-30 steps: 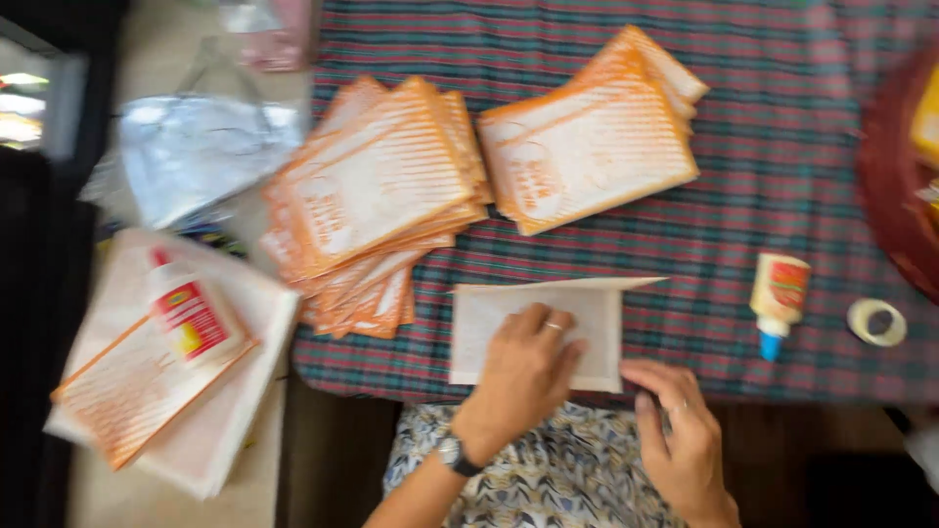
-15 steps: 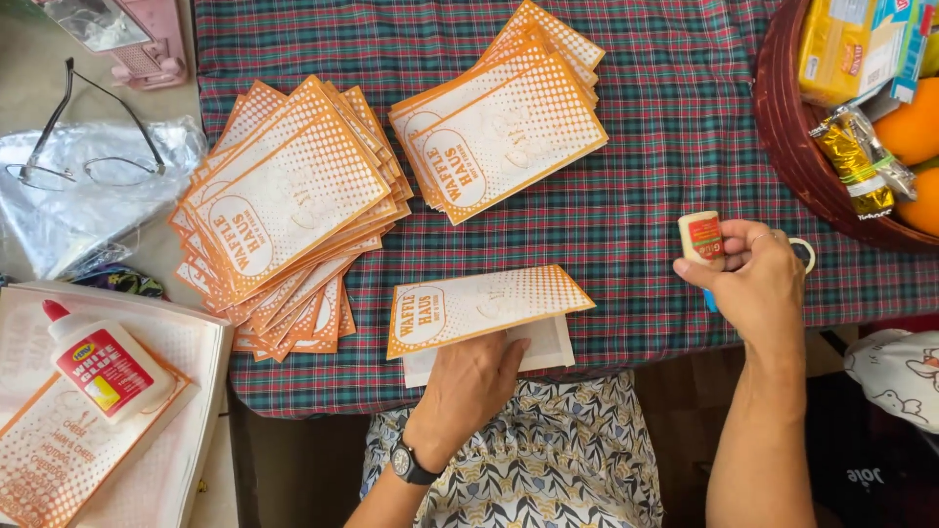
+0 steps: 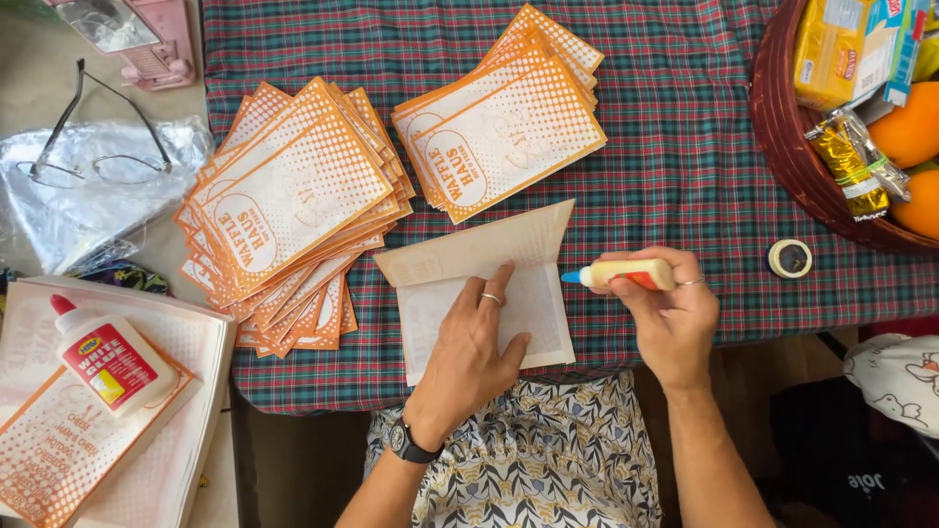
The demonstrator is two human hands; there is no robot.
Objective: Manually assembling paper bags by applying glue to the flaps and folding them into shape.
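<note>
plaid cloth (image 3: 685, 127) in green and red covered the table i was watching from the head view, running from the far edge down to the near edge, where a patterned lap showed below it. at far right sat a dark red basket (image 3: 782, 147) with snack packets and oranges in it. left of the table a lower surface held a white stack of printed sheets (image 3: 59, 460), with a large glue bottle (image 3: 108, 357) lying on top, and farther off crinkled plastic with a pair of glasses (image 3: 93, 147) resting on it.

on the cloth lay two fanned piles of orange bags, the bigger left pile (image 3: 289, 210) and the right pile (image 3: 499, 122), both beyond the hands. near the table's near edge lay the open paper bag (image 3: 469, 259), plain side up, its flap raised toward the far side, its long axis running near to far.

my left hand (image 3: 469, 357) lay flat with fingers spread, pressing the bag down. my right hand (image 3: 665, 313) was closed in a pinch around the small glue bottle (image 3: 626, 274), held sideways with its blue tip pointing left, just beside the bag's right edge. that hand was the nearer one to that edge. a roll of tape (image 3: 789, 258) sat farther right.
</note>
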